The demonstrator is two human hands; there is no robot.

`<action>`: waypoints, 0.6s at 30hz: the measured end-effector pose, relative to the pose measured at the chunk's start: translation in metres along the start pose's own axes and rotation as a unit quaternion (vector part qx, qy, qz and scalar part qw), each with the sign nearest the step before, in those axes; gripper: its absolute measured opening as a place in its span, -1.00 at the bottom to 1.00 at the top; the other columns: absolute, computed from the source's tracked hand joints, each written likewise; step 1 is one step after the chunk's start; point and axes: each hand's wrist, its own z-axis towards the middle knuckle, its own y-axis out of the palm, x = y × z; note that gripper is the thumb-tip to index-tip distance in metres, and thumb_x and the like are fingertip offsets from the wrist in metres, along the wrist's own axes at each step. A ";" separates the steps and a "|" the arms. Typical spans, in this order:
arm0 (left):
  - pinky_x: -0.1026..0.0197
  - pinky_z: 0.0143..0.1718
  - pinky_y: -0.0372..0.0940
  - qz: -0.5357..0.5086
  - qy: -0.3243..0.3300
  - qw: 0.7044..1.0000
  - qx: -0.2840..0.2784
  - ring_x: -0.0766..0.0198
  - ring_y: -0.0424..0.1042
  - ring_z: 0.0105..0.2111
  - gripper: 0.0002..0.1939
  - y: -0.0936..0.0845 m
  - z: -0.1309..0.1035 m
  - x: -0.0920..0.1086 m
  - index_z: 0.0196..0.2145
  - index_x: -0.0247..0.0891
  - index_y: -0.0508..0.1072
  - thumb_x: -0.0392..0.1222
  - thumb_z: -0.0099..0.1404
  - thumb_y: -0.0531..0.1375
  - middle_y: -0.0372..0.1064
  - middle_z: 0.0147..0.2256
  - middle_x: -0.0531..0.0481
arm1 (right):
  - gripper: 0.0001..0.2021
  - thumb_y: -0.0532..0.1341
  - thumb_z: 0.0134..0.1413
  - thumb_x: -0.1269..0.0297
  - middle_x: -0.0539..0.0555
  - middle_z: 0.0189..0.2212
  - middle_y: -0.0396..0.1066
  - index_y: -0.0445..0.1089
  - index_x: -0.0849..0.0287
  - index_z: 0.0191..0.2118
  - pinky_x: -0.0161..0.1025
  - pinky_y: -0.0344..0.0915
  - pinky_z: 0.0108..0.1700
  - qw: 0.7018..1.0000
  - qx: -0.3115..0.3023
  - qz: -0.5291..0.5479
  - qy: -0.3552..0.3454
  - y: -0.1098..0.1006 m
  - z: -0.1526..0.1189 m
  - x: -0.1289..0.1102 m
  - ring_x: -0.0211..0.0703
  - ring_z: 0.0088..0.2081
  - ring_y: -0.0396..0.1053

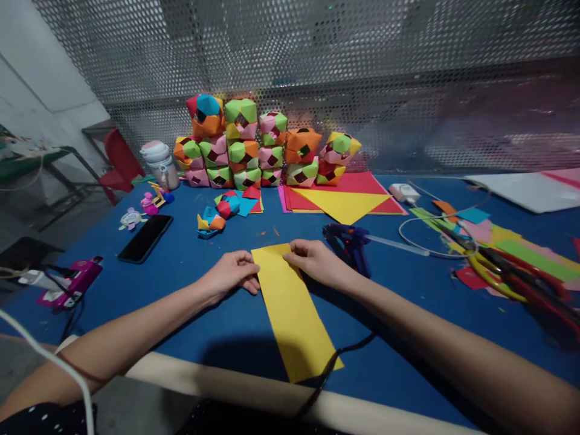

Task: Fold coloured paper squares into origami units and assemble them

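Observation:
A long yellow paper strip (294, 314) lies on the blue tabletop, its near end by the table's front edge. At its far left corner, my left hand (235, 272) pinches the edge between thumb and curled fingers. My right hand (317, 260) grips the far right corner the same way, thumb on top of the paper. Just beyond my right hand rests a dark blue glue gun (356, 241) with a clear glue stick in its back. Its black cord crosses the strip's near end. A folded yellow sheet (348, 205) lies on a red paper stack (369, 182) farther back.
Stacked folded-paper balls (244, 151) stand along the perforated metal screen. To the left are a phone (145, 238), a bottle (159, 163), small figures and a purple power strip (75, 284). Scissors (493, 275), paper scraps and a white charger (405, 193) with cable lie right.

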 end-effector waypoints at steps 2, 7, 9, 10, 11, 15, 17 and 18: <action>0.34 -0.61 0.31 0.056 0.043 0.997 0.029 0.36 0.39 -0.62 -0.88 -0.007 0.000 0.003 -0.30 -0.36 0.33 -0.30 0.17 0.17 0.37 -0.60 0.02 | -0.75 0.13 0.00 0.18 -0.10 -0.66 0.14 0.22 0.18 -0.59 -0.34 0.00 -0.52 0.998 -0.035 -0.034 -0.031 -0.002 0.006 -0.003 -0.33 -0.57 0.07; 0.38 -0.63 0.19 0.169 0.081 0.981 0.044 0.41 0.31 -0.65 -0.89 -0.022 0.008 0.008 -0.34 -0.37 0.38 -0.30 0.13 0.16 0.32 -0.62 0.07 | -0.85 0.11 0.04 0.30 -0.03 -0.55 0.33 0.38 0.17 -0.46 -0.31 0.09 -0.43 0.984 -0.071 -0.110 -0.122 0.001 0.028 -0.010 -0.27 -0.50 0.19; 0.36 -0.59 0.19 0.221 0.121 0.966 0.061 0.39 0.32 -0.60 -0.92 -0.025 0.010 0.006 -0.39 -0.34 0.39 -0.31 0.11 0.15 0.33 -0.59 0.07 | -0.86 0.11 0.04 0.36 0.05 -0.43 0.39 0.41 0.17 -0.38 -0.27 0.13 -0.34 0.976 -0.052 -0.140 -0.159 0.005 0.038 -0.012 -0.20 -0.40 0.26; 0.34 -0.55 0.19 0.255 0.150 0.952 0.074 0.37 0.33 -0.57 -0.93 -0.026 0.011 0.003 -0.40 -0.33 0.40 -0.31 0.11 0.14 0.35 -0.57 0.07 | -0.86 0.10 0.04 0.38 0.08 -0.39 0.41 0.42 0.17 -0.35 -0.25 0.14 -0.29 0.972 -0.039 -0.153 -0.174 0.007 0.042 -0.011 -0.17 -0.35 0.28; 0.32 -0.50 0.20 0.295 0.180 0.934 0.088 0.36 0.33 -0.53 -0.92 -0.028 0.011 0.001 -0.40 -0.31 0.42 -0.31 0.12 0.14 0.36 -0.54 0.06 | -0.85 0.10 0.05 0.40 0.10 -0.36 0.41 0.42 0.17 -0.33 -0.23 0.14 -0.26 0.968 -0.027 -0.165 -0.186 0.011 0.044 -0.011 -0.14 -0.31 0.29; 0.25 -0.31 0.21 0.438 0.261 0.855 0.099 0.29 0.35 -0.37 -0.85 -0.033 0.009 -0.009 -0.33 -0.25 0.44 -0.32 0.19 0.08 0.40 -0.40 0.01 | -0.86 0.09 0.06 0.44 0.11 -0.37 0.41 0.40 0.18 -0.34 -0.20 0.12 -0.24 0.957 0.000 -0.200 -0.211 0.023 0.036 -0.004 -0.12 -0.30 0.28; 0.22 -0.24 0.21 0.486 0.281 0.824 0.083 0.25 0.34 -0.28 -0.84 -0.035 0.007 -0.012 -0.31 -0.22 0.44 -0.33 0.21 0.07 0.39 -0.35 0.00 | -0.86 0.08 0.07 0.46 0.11 -0.37 0.41 0.38 0.18 -0.36 -0.19 0.11 -0.24 0.954 0.006 -0.209 -0.215 0.027 0.025 0.000 -0.12 -0.30 0.27; 0.21 -0.22 0.20 0.503 0.286 0.813 0.075 0.23 0.32 -0.25 -0.83 -0.036 0.007 -0.012 -0.31 -0.21 0.45 -0.32 0.22 0.06 0.38 -0.33 -0.01 | -0.85 0.08 0.08 0.48 0.12 -0.37 0.41 0.38 0.18 -0.36 -0.19 0.11 -0.23 0.952 0.007 -0.213 -0.218 0.028 0.019 0.002 -0.12 -0.29 0.26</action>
